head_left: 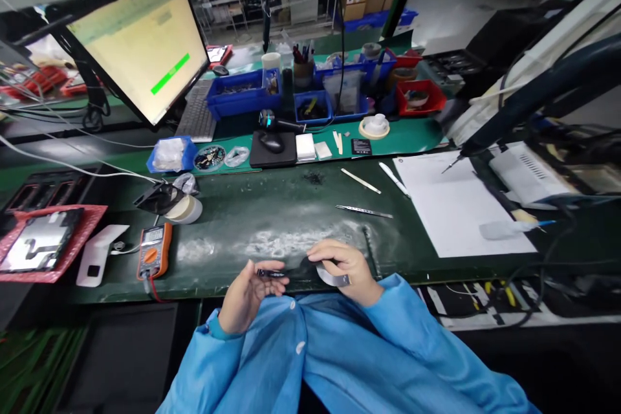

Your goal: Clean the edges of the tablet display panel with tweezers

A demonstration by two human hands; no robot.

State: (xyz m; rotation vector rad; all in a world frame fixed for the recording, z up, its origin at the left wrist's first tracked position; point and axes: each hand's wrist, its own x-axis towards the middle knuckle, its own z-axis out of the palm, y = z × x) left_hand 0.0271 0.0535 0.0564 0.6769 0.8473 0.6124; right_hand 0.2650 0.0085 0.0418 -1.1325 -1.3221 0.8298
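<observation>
Both hands are close to my body at the front edge of the green workbench (pixel 272 213), sleeves in a blue coat. My left hand (pixel 248 294) pinches the end of a thin dark strip (pixel 272 273) between thumb and fingers. My right hand (pixel 345 270) is curled over a roll of tape (pixel 332 277), grey-white with a dark part at its left. The strip runs from the roll towards my left hand. What lies under my right palm is hidden.
An orange multimeter (pixel 154 251) lies left of my hands, a red tray with a board (pixel 46 240) further left. Tweezers (pixel 363 211) and white sticks lie ahead. A white sheet (pixel 456 204) is on the right, a monitor (pixel 140 48) and blue bins (pixel 242 94) at the back.
</observation>
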